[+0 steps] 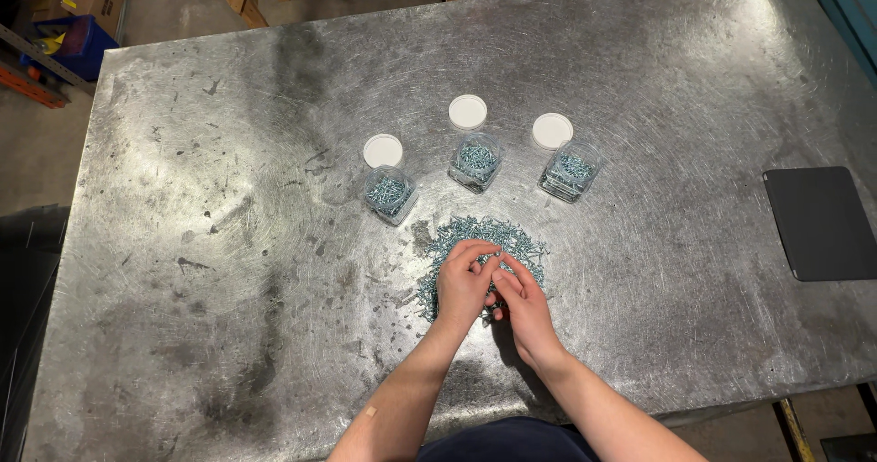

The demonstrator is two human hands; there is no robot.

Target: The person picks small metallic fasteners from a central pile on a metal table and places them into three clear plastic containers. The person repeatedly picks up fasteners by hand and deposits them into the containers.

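A heap of small bluish metal screws [512,238] lies on the scratched steel table [228,270]. Both hands rest on the heap's near side. My left hand [463,284] is curled with its fingertips pinching at screws near the pile's middle. Touching it on the right, my right hand [523,305] has its fingers bent over the screws; whether it holds any is hidden. Beyond the heap stand three clear plastic jars partly filled with screws: the left jar [390,194], the middle jar [475,162] and the right jar [568,171].
A round white lid lies behind each jar: left lid [383,150], middle lid [468,111], right lid [552,131]. A dark grey flat tablet case [820,222] rests near the table's right edge. Boxes and a blue bin [78,42] sit on the floor beyond the far left corner.
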